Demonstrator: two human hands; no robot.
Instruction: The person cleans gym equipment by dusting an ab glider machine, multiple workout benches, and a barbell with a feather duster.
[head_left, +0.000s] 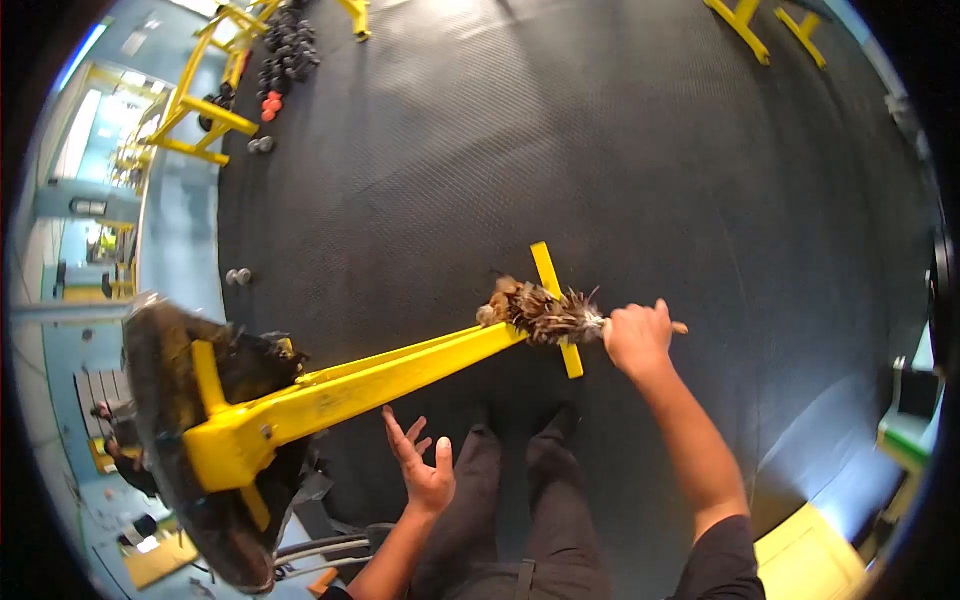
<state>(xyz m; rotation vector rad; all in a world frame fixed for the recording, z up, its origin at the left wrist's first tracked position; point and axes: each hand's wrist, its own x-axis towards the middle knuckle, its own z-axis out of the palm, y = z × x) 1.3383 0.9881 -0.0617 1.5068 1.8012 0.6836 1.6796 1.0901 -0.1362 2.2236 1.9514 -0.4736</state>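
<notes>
My right hand [638, 338] is closed around the handle of a brown feather duster [545, 314]. The duster's feathers rest on the lower end of a yellow steel frame [400, 372], near its short yellow crossbar [557, 308]. My left hand [425, 468] hangs open below the yellow beam, fingers spread, touching nothing. The beam slopes up toward me and ends at a dark padded part [190, 430] at the lower left. My legs and shoes [520, 470] stand on the black rubber floor under the beam.
The black rubber mat [560, 160] fills most of the view. A yellow rack with dark dumbbells [285, 50] stands at the top left. More yellow frame feet [765, 30] sit at the top right. Two small weights [238, 277] lie at the mat's left edge.
</notes>
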